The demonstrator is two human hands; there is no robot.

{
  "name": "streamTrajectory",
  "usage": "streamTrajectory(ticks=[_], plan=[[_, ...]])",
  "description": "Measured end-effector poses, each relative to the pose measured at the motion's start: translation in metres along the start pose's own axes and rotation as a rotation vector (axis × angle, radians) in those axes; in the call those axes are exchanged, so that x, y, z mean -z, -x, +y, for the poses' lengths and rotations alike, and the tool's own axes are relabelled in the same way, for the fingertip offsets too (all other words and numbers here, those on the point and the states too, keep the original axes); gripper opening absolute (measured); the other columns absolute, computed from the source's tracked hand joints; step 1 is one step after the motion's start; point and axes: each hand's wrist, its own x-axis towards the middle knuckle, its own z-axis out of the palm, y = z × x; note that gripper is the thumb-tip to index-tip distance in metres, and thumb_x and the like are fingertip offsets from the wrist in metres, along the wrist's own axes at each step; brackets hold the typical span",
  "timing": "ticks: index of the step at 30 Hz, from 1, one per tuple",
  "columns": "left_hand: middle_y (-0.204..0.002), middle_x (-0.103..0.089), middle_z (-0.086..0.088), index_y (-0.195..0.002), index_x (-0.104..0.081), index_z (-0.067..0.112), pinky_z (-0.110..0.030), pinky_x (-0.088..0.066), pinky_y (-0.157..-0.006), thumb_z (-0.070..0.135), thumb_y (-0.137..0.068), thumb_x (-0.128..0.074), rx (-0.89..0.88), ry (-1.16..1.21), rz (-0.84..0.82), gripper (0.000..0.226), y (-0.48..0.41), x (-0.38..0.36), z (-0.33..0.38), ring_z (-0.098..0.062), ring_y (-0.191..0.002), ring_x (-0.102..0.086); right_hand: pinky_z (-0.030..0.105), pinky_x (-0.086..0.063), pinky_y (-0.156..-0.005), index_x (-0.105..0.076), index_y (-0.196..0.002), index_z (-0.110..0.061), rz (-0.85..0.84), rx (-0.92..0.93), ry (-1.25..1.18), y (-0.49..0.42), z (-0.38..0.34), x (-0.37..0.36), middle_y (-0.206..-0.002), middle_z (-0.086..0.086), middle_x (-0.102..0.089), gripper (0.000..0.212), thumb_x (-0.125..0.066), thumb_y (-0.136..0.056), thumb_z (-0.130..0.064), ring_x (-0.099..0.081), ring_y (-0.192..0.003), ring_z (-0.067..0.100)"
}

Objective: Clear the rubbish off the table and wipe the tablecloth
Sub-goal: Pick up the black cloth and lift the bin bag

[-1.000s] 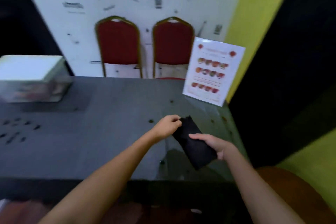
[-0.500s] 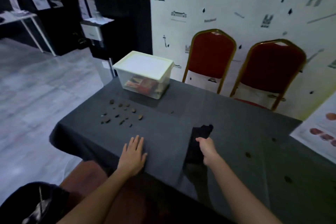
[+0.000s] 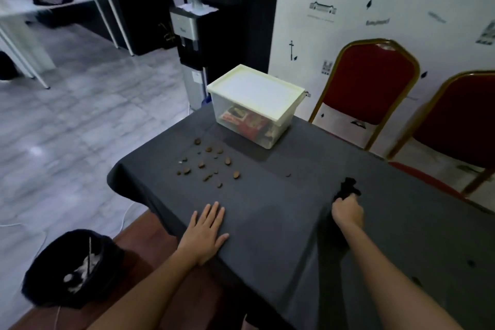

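A dark grey tablecloth (image 3: 281, 211) covers the table. Several small brown scraps of rubbish (image 3: 209, 165) lie scattered near its far left corner. My left hand (image 3: 206, 233) rests flat on the cloth at the near edge, fingers spread, holding nothing. My right hand (image 3: 347, 211) is closed on a black rag (image 3: 348, 189), which bunches out beyond the fingers and touches the cloth at the table's middle. A few dark specks (image 3: 470, 262) lie on the cloth at the right.
A clear plastic box with a cream lid (image 3: 254, 104) stands at the table's far side. Two red chairs (image 3: 372, 88) stand behind it against the wall. A black rubbish bin (image 3: 72, 268) sits on the floor at my lower left. A water dispenser (image 3: 187, 35) stands beyond the table.
My view has swung left, from the table's right end to its left end. My left hand let go of the rag and settled flat on the cloth. The right hand keeps the rag.
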Motion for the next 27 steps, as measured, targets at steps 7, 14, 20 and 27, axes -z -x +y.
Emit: streamTrajectory(ticks=[7, 14, 20, 27], plan=[[-0.151, -0.022, -0.004, -0.145, -0.033, 0.014, -0.043, -0.032, -0.108, 0.063, -0.090, 0.008, -0.009, -0.128, 0.019, 0.084, 0.005, 0.007, -0.022, -0.022, -0.138, -0.030, 0.051, -0.035, -0.107, -0.024, -0.150, -0.017, -0.016, 0.227, 0.154, -0.014, -0.051, -0.057, -0.158, 0.008, -0.018, 0.052, -0.038, -0.101, -0.023, -0.032, -0.135, 0.036], [-0.145, -0.043, -0.008, -0.138, -0.044, 0.008, -0.038, -0.017, -0.108, 0.054, -0.097, -0.005, 0.060, -0.134, 0.067, 0.073, -0.021, 0.030, -0.094, -0.025, -0.131, -0.043, 0.038, -0.035, -0.103, -0.029, -0.148, -0.011, 0.008, 0.329, 0.165, 0.013, -0.108, -0.122, -0.157, 0.010, -0.022, 0.053, -0.044, -0.098, -0.019, -0.040, -0.127, 0.033], [-0.156, 0.014, -0.002, -0.149, 0.005, 0.014, -0.039, 0.006, -0.116, 0.067, -0.078, 0.015, 0.202, 0.000, 0.155, 0.089, -0.070, 0.055, -0.185, -0.019, -0.144, 0.012, 0.034, -0.034, -0.107, -0.027, -0.150, -0.014, -0.025, 0.419, 0.096, 0.084, -0.155, -0.193, -0.158, 0.003, -0.020, 0.052, -0.042, -0.100, -0.019, -0.033, -0.132, 0.027], [-0.158, 0.011, -0.006, -0.150, 0.005, 0.015, -0.045, 0.002, -0.118, 0.051, -0.098, -0.016, 0.175, 0.098, 0.096, 0.067, -0.124, 0.071, -0.257, -0.021, -0.145, 0.012, 0.040, -0.045, -0.099, -0.042, -0.142, -0.010, 0.010, 0.354, -0.205, 0.114, -0.199, -0.231, -0.132, 0.016, -0.055, 0.044, -0.045, -0.098, -0.009, -0.054, -0.114, 0.030]])
